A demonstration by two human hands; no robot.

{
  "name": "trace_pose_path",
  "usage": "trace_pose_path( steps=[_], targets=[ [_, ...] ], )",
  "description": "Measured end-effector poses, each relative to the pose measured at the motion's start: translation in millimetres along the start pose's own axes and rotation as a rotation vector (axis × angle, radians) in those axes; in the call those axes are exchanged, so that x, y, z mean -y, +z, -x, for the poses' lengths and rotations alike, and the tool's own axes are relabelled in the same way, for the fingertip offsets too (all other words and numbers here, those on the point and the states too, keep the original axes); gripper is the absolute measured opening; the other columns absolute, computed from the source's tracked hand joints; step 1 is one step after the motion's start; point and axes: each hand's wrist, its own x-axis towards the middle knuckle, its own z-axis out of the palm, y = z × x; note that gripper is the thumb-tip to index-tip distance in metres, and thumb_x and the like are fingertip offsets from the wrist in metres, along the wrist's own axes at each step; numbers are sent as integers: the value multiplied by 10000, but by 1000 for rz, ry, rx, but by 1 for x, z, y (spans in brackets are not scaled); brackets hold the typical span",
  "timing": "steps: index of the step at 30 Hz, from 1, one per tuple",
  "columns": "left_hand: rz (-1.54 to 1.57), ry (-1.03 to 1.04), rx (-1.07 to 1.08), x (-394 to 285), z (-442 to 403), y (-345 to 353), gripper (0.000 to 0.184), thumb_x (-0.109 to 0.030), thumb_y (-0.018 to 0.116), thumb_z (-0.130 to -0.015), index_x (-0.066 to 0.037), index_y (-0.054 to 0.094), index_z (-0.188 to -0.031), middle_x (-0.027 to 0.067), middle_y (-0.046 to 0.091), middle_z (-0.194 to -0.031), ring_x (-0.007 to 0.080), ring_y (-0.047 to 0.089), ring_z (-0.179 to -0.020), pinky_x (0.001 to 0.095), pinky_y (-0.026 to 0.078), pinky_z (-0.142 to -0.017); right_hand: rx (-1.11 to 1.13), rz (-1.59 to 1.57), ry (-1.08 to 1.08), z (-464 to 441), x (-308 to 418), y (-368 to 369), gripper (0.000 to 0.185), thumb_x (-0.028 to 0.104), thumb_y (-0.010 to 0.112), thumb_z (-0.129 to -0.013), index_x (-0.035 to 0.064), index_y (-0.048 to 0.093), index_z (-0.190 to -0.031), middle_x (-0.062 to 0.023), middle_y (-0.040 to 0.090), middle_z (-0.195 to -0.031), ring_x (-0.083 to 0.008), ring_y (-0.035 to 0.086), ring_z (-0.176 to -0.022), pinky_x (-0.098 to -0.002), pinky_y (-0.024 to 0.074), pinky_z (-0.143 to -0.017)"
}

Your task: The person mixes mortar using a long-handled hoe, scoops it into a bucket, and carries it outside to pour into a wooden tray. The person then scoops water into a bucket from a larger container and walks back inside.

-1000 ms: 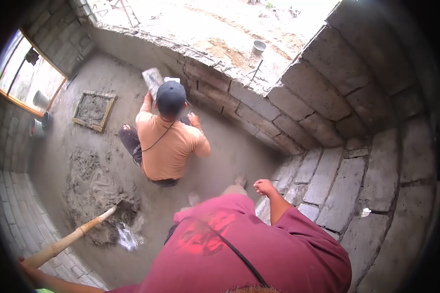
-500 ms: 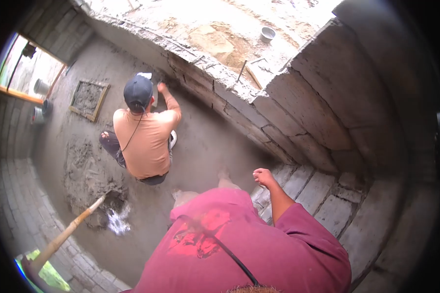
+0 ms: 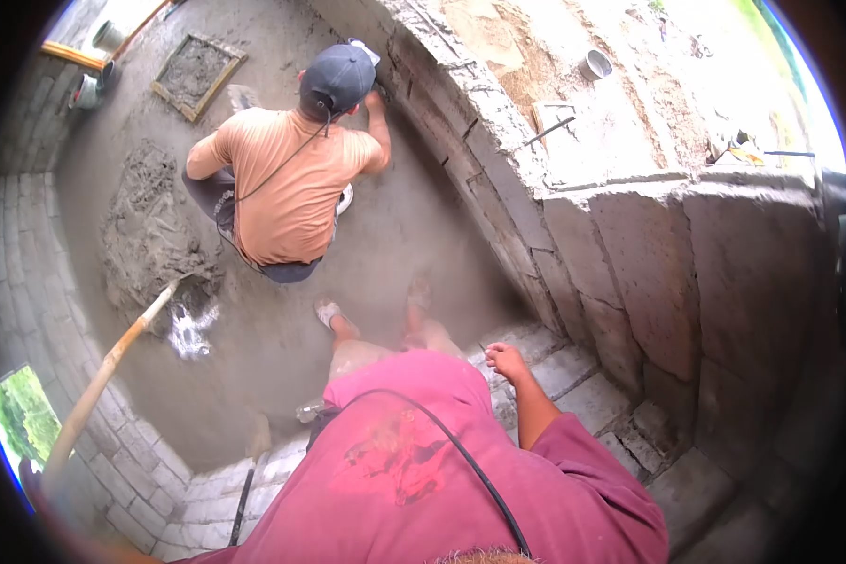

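Observation:
My left hand (image 3: 34, 481) is at the dark lower-left edge, wrapped round the upper end of a long wooden handle (image 3: 113, 359). The handle's far end rests in a heap of wet mortar (image 3: 150, 226), where its tool head is partly buried beside a shiny wet patch. My right hand (image 3: 506, 361) hangs near the block wall at my right, its fingers pinched together. A thin, tiny thing seems to stick out from the fingertips, too small to name.
A co-worker in an orange shirt (image 3: 287, 193) squats ahead, one hand at the wall base. A wooden frame (image 3: 218, 83) with mortar lies beyond. Buckets (image 3: 86, 92) stand upper left. A low block wall (image 3: 526, 211) runs along the right. A dark-handled tool (image 3: 243, 503) is behind my left side.
The view has swung right and down. The co-worker has shifted from holding up a flat tool to reaching low at the wall. My left hand stays at the handle's end; my right stays pinched.

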Motion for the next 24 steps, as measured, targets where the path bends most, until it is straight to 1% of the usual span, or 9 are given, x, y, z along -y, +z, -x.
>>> trace_pose_path(
  steps=[7,10,13,16,19,21,24],
  targets=[
    [-63,-50,85,19,-12,8,289,-276,634,-838,-9,669,-945,69,593,-753,185,570,-714,322,473,-675,68,104,-132,17,36,38,353,186,634,-887,23,621,-1200,-68,676,-1001,-149,668,-814,-292,505,-640],
    [-74,-51,104,26,-15,8,295,-288,629,-853,-19,672,-966,60,590,-756,175,568,-719,313,469,-681,27,35,-140,21,45,38,324,182,649,-877,-12,648,-1136,-77,698,-987,-146,668,-774,-284,512,-734],
    [-67,-51,119,37,-14,10,301,-301,625,-867,-29,675,-986,51,587,-760,166,565,-723,304,466,-687,-2,103,-124,14,44,30,304,167,648,-879,-13,654,-1123,-80,700,-964,-146,662,-761,-277,511,-715],
    [-58,-43,131,51,-11,5,306,-313,621,-882,-39,677,-1006,41,584,-763,156,563,-728,294,462,-693,-21,60,-104,9,41,20,280,164,651,-877,-11,663,-1096,-81,696,-919,-145,652,-736,-276,509,-678],
    [-35,-12,161,63,-8,0,313,-326,616,-897,-48,680,-1026,32,582,-766,146,561,-732,285,458,-699,-29,93,-105,8,44,6,256,184,647,-899,41,649,-1110,-25,660,-868,-107,625,-709,-249,463,-541],
    [-8,22,194,73,-6,-17,317,-334,614,-907,-55,682,-1040,26,580,-768,140,559,-735,279,456,-703,10,68,-162,3,45,-3,222,182,647,-900,48,652,-1078,-13,652,-847,-98,616,-680,-238,455,-529],
    [72,84,300,104,-3,-56,323,-346,609,-922,-64,685,-1060,16,577,-771,130,557,-740,269,452,-709,59,111,-167,-10,55,-6,199,171,645,-898,55,647,-1059,-6,635,-799,-93,597,-636,-235,439,-498]
  ],
)
